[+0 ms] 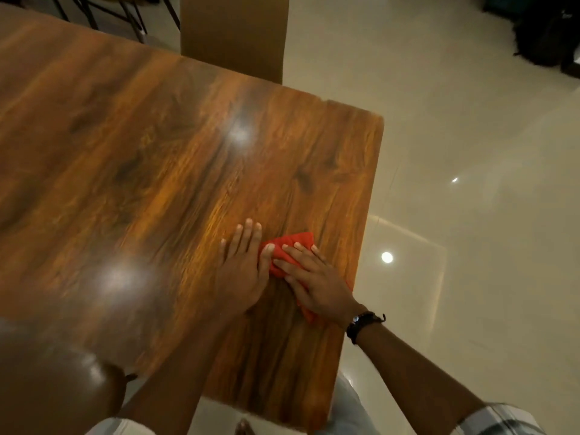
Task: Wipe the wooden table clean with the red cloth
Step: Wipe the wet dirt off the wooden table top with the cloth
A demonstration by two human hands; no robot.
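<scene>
A glossy wooden table (157, 158) fills the left and middle of the head view. A crumpled red cloth (295, 243) lies on it near the right edge. My right hand (317, 277) presses flat on top of the cloth, fingers spread, a dark bracelet on the wrist. My left hand (243, 262) lies flat on the wood just left of the cloth, its thumb touching the cloth's edge. Most of the cloth is hidden under my right hand.
A tan chair back (233, 32) stands at the table's far edge. Dark chair legs (103, 11) show at the top left. A shiny pale tiled floor (470, 183) lies to the right, with dark bags (546, 32) at the top right. A rounded dark seat (56, 390) sits at the bottom left.
</scene>
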